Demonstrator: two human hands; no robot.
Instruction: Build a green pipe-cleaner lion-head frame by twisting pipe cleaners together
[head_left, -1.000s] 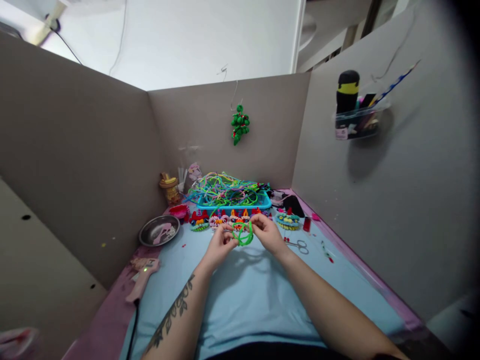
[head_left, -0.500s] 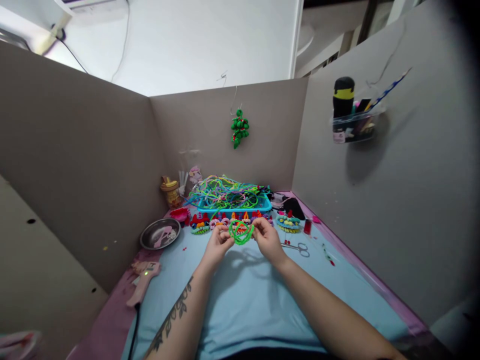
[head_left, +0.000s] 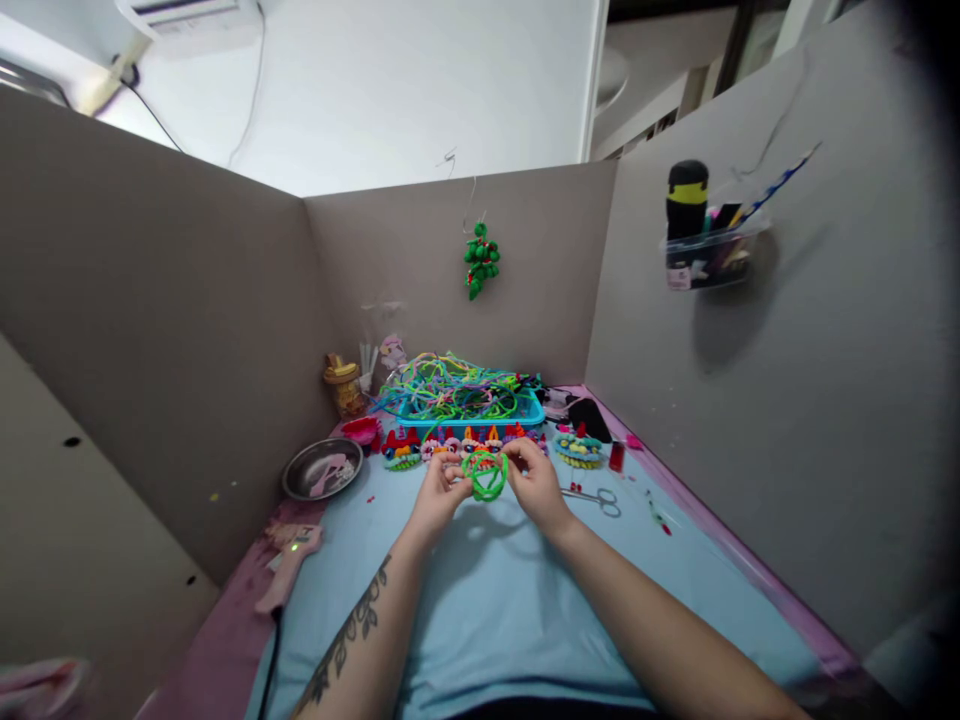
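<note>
A looped bundle of bright green fuzzy cord (head_left: pixel 486 476), like pipe cleaner, is held up above the blue cloth between both hands. My left hand (head_left: pixel 442 492) pinches its left side with thumb and fingers. At its right side, my right hand (head_left: pixel 534 484) pinches the upper edge. The cord forms a rough ring with strands crossing inside. Just behind the hands lies a row of small colourful fuzzy figures (head_left: pixel 480 441), partly covered by the hands and the green loops. Scissors (head_left: pixel 600 500) rest on the cloth to the right of my right hand.
A blue tray (head_left: pixel 534 410) heaped with coloured cords stands at the back. On the left are a metal bowl (head_left: pixel 294 482) and a pink glue gun (head_left: pixel 289 570) with a cable. Grey panels (head_left: pixel 540 260) enclose the table; a plastic holder (head_left: pixel 705 262) hangs on the right one.
The green loops have turned slightly and look rounder, with both hands still holding them. The whole view has shifted a little.
</note>
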